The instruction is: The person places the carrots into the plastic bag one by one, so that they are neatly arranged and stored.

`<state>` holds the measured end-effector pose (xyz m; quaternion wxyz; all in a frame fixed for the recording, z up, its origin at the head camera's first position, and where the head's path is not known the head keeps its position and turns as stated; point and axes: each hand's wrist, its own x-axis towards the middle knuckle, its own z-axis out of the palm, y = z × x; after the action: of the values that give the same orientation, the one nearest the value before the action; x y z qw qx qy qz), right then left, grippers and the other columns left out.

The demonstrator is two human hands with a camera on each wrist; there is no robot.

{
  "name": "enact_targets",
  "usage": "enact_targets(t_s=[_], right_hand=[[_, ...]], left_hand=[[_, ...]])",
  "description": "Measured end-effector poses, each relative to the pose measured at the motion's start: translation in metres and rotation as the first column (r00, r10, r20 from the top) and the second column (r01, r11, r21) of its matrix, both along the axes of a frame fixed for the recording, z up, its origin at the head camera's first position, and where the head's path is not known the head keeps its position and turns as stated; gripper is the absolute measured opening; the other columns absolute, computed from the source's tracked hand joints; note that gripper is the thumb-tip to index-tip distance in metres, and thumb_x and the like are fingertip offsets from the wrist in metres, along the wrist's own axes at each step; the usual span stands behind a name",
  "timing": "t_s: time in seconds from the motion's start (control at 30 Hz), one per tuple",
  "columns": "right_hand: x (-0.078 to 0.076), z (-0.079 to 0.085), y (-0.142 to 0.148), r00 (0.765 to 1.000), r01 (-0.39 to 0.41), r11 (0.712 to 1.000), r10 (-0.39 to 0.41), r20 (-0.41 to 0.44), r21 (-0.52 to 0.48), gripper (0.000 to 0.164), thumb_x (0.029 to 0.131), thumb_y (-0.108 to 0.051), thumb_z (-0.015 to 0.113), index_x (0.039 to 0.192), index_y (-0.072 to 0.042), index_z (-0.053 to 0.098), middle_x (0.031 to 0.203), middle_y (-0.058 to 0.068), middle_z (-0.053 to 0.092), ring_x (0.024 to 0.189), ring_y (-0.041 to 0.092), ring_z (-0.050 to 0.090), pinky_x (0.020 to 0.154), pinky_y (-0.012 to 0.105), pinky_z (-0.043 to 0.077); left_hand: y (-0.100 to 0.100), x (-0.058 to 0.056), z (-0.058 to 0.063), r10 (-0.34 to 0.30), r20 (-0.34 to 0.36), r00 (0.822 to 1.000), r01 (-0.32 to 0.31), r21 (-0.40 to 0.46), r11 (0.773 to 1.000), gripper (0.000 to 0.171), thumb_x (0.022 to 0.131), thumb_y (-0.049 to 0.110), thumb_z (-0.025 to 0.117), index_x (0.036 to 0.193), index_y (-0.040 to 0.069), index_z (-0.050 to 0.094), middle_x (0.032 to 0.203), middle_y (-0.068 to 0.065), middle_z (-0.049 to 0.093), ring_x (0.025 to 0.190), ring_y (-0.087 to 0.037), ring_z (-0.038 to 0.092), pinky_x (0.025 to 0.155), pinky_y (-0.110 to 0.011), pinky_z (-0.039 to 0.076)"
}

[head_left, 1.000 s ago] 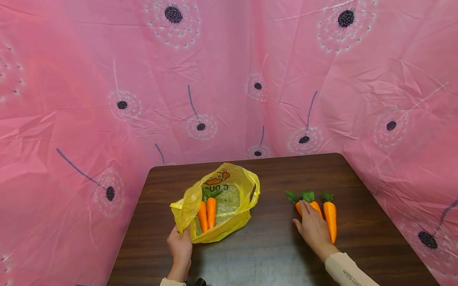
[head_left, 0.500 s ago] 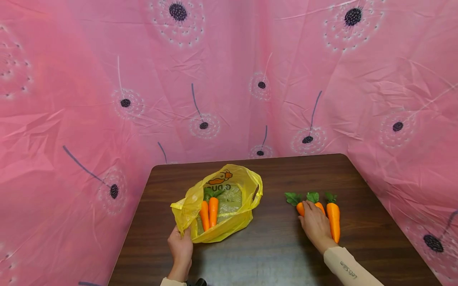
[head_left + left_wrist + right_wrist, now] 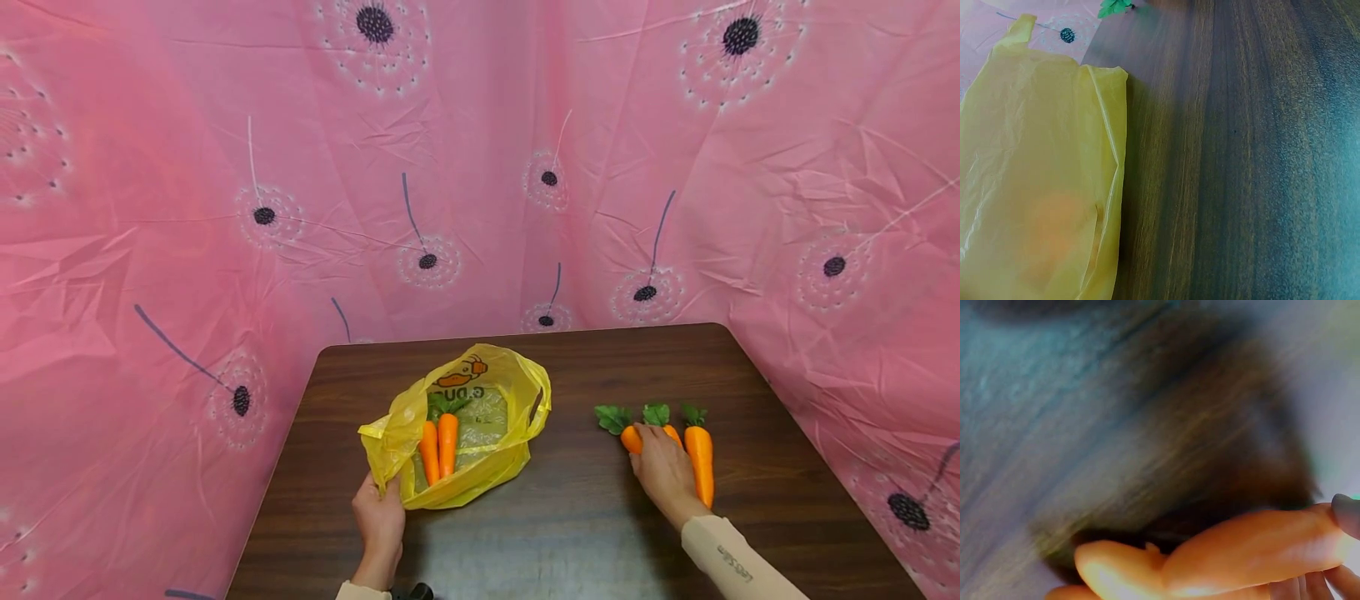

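Note:
My left hand [image 3: 380,517] pinches the near left edge of a yellow plastic bag [image 3: 495,471] with a duck print, its mouth spread wide. Two carrots [image 3: 447,446] lie inside with their leaves toward the back. In the left wrist view the bag's wall [image 3: 1029,137] shows an orange blur through it; that hand is out of sight there. My right hand [image 3: 666,473] grips the leftmost of three carrots on the table, a carrot [image 3: 632,439] mostly covered by the fingers. The right wrist view has the thumb [image 3: 1347,515] and fingers round this carrot [image 3: 1254,550].
Beside the right hand lies a carrot [image 3: 701,462] pointing toward me. Between it and the gripped one, a middle carrot [image 3: 671,432] is partly hidden by the hand. The dark wooden table [image 3: 555,533] ends at a pink patterned curtain [image 3: 480,208] behind.
My right hand's fingers and thumb have closed round the leftmost carrot, which has tilted slightly. My left hand keeps its hold on the bag. The head view has shifted slightly.

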<state>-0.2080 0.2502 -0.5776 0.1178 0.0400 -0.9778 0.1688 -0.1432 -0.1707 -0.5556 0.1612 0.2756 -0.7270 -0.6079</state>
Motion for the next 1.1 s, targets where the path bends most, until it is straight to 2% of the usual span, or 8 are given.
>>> enact_targets(t_s=[0.23, 0.33, 0.47, 0.57, 0.77, 0.9, 1.0, 1.1], right_hand=[[0.007, 0.014, -0.013, 0.999, -0.020, 0.997, 0.017, -0.038, -0.074, 0.052, 0.081, -0.011, 0.083, 0.127, 0.004, 0.064, 0.120, 0.024, 0.065, 0.094, 0.046, 0.064, 0.081, 0.062, 0.052], [0.012, 0.022, -0.020, 0.999, -0.029, 0.995, 0.027, -0.026, -0.100, 0.051, 0.081, -0.011, 0.082, 0.127, 0.004, 0.064, 0.121, 0.025, 0.065, 0.099, 0.046, 0.064, 0.084, 0.062, 0.051], [0.020, 0.031, -0.030, 0.998, -0.035, 0.986, 0.044, 0.048, -0.164, 0.052, 0.083, -0.012, 0.082, 0.129, 0.003, 0.063, 0.123, 0.024, 0.065, 0.105, 0.043, 0.063, 0.087, 0.060, 0.051], [0.026, 0.039, -0.038, 0.987, -0.012, 0.958, 0.057, 0.149, -0.287, 0.053, 0.085, -0.015, 0.081, 0.132, 0.001, 0.062, 0.121, 0.021, 0.067, 0.102, 0.037, 0.066, 0.086, 0.055, 0.054], [0.036, 0.054, -0.053, 0.933, 0.087, 0.816, 0.133, 0.334, -0.571, 0.053, 0.087, -0.020, 0.081, 0.134, -0.002, 0.063, 0.118, 0.017, 0.070, 0.102, 0.033, 0.069, 0.078, 0.043, 0.060], [0.044, 0.067, -0.064, 0.910, 0.125, 0.717, 0.192, 0.367, -0.685, 0.050, 0.086, -0.018, 0.082, 0.131, -0.002, 0.065, 0.120, 0.016, 0.070, 0.107, 0.033, 0.067, 0.078, 0.041, 0.060], [0.050, 0.079, -0.072, 0.887, 0.143, 0.624, 0.263, 0.379, -0.768, 0.051, 0.087, -0.018, 0.082, 0.131, 0.000, 0.064, 0.121, 0.018, 0.069, 0.109, 0.033, 0.067, 0.077, 0.041, 0.060], [0.053, 0.092, -0.078, 0.851, 0.156, 0.525, 0.358, 0.384, -0.836, 0.056, 0.089, -0.021, 0.080, 0.135, 0.003, 0.059, 0.126, 0.021, 0.066, 0.112, 0.033, 0.065, 0.081, 0.043, 0.059]], left_hand=[[-0.001, 0.000, -0.002, -0.009, -0.011, 1.000, 0.009, -0.006, 1.000, 0.029, 0.098, -0.002, 0.060, 0.126, -0.009, 0.064, 0.123, -0.025, 0.066, 0.110, -0.034, 0.063, 0.084, -0.037, 0.057], [-0.001, -0.001, -0.002, -0.014, -0.017, 1.000, 0.013, -0.008, 1.000, 0.029, 0.098, -0.002, 0.060, 0.126, -0.008, 0.063, 0.123, -0.024, 0.066, 0.111, -0.034, 0.063, 0.083, -0.035, 0.057], [0.000, -0.001, -0.002, -0.011, -0.033, 0.999, 0.011, 0.009, 1.000, 0.030, 0.098, -0.003, 0.060, 0.126, -0.009, 0.063, 0.123, -0.025, 0.066, 0.111, -0.034, 0.063, 0.081, -0.030, 0.057], [0.000, -0.002, -0.002, -0.007, -0.031, 0.999, 0.008, 0.015, 1.000, 0.030, 0.098, -0.003, 0.060, 0.127, -0.009, 0.063, 0.123, -0.025, 0.066, 0.111, -0.034, 0.063, 0.082, -0.031, 0.057], [0.000, -0.001, -0.002, -0.003, -0.010, 1.000, 0.003, 0.005, 1.000, 0.029, 0.098, -0.002, 0.060, 0.126, -0.008, 0.064, 0.123, -0.024, 0.066, 0.109, -0.033, 0.063, 0.080, -0.029, 0.057], [0.001, -0.001, -0.002, -0.004, -0.014, 1.000, 0.004, 0.005, 1.000, 0.029, 0.097, -0.003, 0.060, 0.125, -0.009, 0.064, 0.122, -0.025, 0.067, 0.109, -0.034, 0.064, 0.082, -0.034, 0.058], [0.001, -0.001, -0.002, -0.004, -0.017, 1.000, 0.004, 0.003, 1.000, 0.029, 0.097, -0.003, 0.060, 0.125, -0.009, 0.064, 0.122, -0.025, 0.067, 0.109, -0.034, 0.064, 0.083, -0.036, 0.058], [0.001, -0.001, -0.001, -0.003, -0.022, 1.000, 0.003, 0.001, 1.000, 0.029, 0.097, -0.003, 0.060, 0.125, -0.009, 0.064, 0.121, -0.025, 0.067, 0.109, -0.034, 0.064, 0.081, -0.033, 0.058]])
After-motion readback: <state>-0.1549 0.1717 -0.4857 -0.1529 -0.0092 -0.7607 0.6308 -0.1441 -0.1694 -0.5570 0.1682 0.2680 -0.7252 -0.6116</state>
